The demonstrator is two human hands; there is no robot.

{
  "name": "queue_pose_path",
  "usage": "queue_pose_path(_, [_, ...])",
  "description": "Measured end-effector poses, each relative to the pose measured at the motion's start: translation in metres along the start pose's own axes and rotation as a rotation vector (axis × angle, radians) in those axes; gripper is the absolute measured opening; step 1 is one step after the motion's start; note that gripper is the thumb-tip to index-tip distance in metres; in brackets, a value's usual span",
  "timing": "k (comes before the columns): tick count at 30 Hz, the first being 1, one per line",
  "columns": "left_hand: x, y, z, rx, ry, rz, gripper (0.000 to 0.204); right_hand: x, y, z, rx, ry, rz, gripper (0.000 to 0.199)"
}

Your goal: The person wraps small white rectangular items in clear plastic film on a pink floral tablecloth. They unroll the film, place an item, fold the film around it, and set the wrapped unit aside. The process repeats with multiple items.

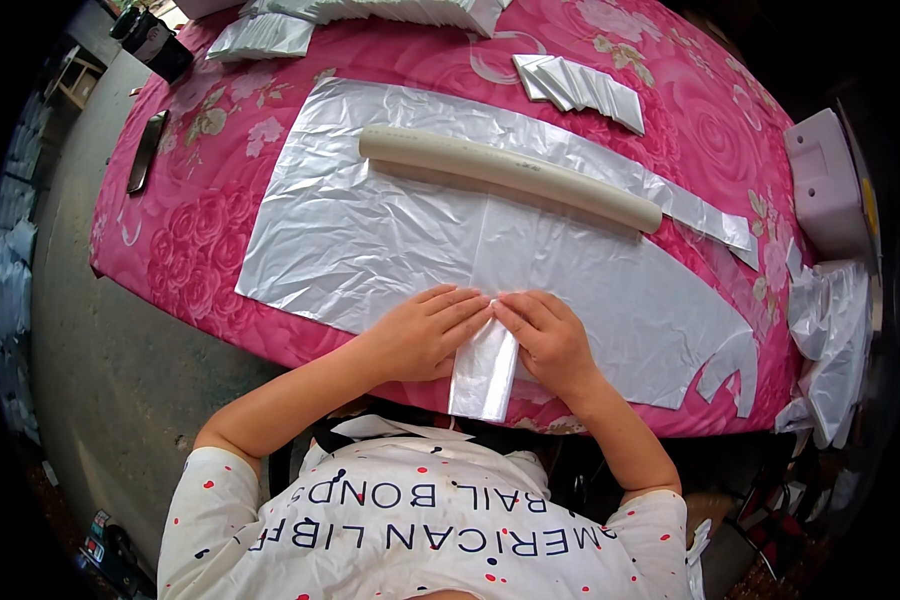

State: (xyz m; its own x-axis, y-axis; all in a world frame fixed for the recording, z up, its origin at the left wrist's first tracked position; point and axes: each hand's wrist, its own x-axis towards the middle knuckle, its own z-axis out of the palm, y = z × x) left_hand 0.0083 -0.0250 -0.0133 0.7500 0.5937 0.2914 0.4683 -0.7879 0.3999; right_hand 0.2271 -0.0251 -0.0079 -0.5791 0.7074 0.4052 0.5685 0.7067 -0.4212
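A stack of thin white plastic sheets (370, 230) lies spread on the table, which is covered in a pink flowered cloth (200, 220). A long cream-coloured tube (510, 175) rests across the sheets and weighs them down. At the near edge a folded strip of plastic (485, 375) hangs a little over the table. My left hand (425, 335) and my right hand (550, 340) lie flat on either side of it, fingertips meeting at its top end and pressing the fold.
Folded plastic pieces (580, 88) lie at the far right, more stacks (265, 35) at the far left. A dark flat tool (147, 150) lies near the left edge. A white box (825, 185) and loose plastic bags (830, 340) are at the right. Concrete floor (100, 340) runs to the left.
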Motion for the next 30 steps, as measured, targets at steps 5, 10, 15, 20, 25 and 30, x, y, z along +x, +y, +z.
queue_pose_path(5, [-0.001, -0.001, 0.005, -0.063, 0.075, -0.059, 0.053, -0.005, -0.002, -0.008, 0.016, -0.017, 0.075, 0.033])
queue_pose_path(10, [0.017, 0.004, -0.009, -0.445, 0.083, -0.465, 0.040, 0.010, 0.002, -0.011, 0.346, 0.046, 0.510, 0.011])
queue_pose_path(15, [0.023, 0.006, -0.009, -0.603, 0.266, -0.638, 0.045, 0.038, 0.011, -0.022, 0.580, -0.165, 0.972, 0.022])
queue_pose_path(20, [0.024, 0.009, 0.004, -0.037, 0.040, -0.273, 0.063, 0.045, 0.020, -0.025, 0.629, -0.270, 1.061, 0.024])
queue_pose_path(25, [0.025, 0.014, 0.019, 0.095, -0.083, -0.346, 0.070, 0.046, 0.017, -0.024, 0.569, -0.239, 1.046, 0.017])
queue_pose_path(30, [0.027, 0.013, 0.020, 0.113, -0.067, -0.347, 0.071, 0.025, 0.010, -0.011, -0.064, 0.199, 0.380, 0.042])
